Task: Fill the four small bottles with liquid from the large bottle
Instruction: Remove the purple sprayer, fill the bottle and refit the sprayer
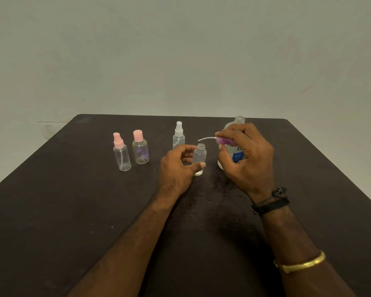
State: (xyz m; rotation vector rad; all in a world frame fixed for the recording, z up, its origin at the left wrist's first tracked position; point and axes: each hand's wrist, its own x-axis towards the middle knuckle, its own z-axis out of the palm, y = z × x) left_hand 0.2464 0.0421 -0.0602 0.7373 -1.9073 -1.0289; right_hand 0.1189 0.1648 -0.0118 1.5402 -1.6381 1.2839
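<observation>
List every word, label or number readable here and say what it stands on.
On the large bottle, dark print above the blue label: mostly hidden by the right hand, unreadable.
On the blue label: a white word, too blurred to read.
On the small bottles: no text visible.

The table (73,211) was dark brown and the wall (180,50) pale grey-green. Small bottles, from the left:
- pink-capped spray bottle (122,156), clear
- purple-tinted bottle (140,150), pink cap
- white-capped spray bottle (178,135)
- uncapped bottle (200,154), frosted clear

The large bottle (237,157) bore a blue label. The pump head (223,140) was purple, the wristbands (270,203) black and the bangle (300,263) gold.
</observation>
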